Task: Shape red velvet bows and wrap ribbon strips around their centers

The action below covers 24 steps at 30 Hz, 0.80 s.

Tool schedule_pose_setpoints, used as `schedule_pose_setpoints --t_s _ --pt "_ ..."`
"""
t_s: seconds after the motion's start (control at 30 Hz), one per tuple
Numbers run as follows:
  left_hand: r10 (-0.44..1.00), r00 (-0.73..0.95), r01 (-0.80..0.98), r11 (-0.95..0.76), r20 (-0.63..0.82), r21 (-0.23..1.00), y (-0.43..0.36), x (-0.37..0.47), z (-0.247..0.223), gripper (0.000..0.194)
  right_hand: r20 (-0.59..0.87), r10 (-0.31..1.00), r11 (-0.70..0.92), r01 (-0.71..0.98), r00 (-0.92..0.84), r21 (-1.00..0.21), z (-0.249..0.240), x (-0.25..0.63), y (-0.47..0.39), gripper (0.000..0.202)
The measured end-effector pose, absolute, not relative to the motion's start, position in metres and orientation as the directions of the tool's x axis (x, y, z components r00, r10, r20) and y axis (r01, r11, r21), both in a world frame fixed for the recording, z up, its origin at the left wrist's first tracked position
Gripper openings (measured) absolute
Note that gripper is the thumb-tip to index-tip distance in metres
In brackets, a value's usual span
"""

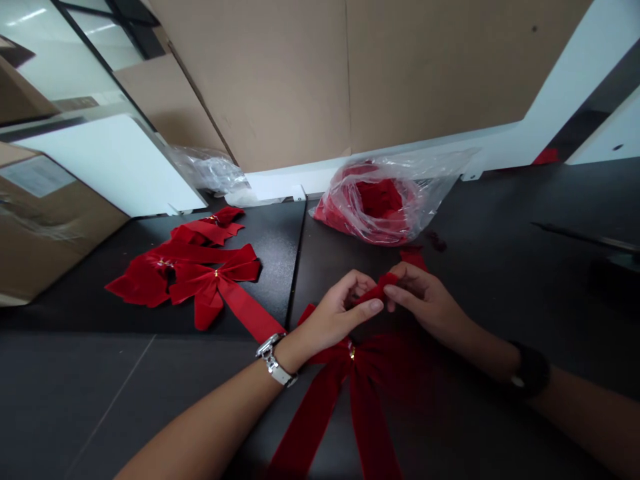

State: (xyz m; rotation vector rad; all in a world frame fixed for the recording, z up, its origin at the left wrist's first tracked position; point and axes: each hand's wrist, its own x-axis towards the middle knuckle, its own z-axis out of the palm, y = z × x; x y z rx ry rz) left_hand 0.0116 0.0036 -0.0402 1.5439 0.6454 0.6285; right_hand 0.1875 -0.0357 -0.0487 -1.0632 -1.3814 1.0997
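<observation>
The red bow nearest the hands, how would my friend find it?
Start with the dark table, then find the left hand and right hand over it. Just below them in the picture lies the red bow. Unlike the bows bunched at left, its two tails reach the picture's bottom edge.

On our left we've got a carton [65, 230], pale label [37, 176] on it, just beside a white panel [115, 167]. Across the back we see broad cardboard [280, 80], crumpled plastic [213, 173] near its lower left; and there, far right, a slim dark rod [585, 235], too dim for us to name.
</observation>
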Motion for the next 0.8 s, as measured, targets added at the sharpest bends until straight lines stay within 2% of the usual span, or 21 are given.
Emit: schedule_pose_setpoints --t_s 0.23,0.53,0.8 --pt "0.699 0.710 0.086 0.034 -0.085 0.996 0.0052 0.0125 -0.0413 0.031 0.164 0.985 0.166 0.026 -0.049 -0.986 -0.0494 0.1866 -0.0354 0.018" --pt "0.739 0.672 0.147 -0.073 -0.046 0.987 0.0041 0.0125 -0.0464 0.034 0.175 0.984 0.174 0.034 0.024 -0.984 -0.0531 0.1872 -0.0339 0.019" --pt "0.722 0.685 0.073 0.063 -0.096 0.995 0.0062 0.0141 -0.0488 0.025 0.162 0.987 0.162 0.022 -0.013 -0.986 -0.0517 0.1868 -0.0346 0.019"
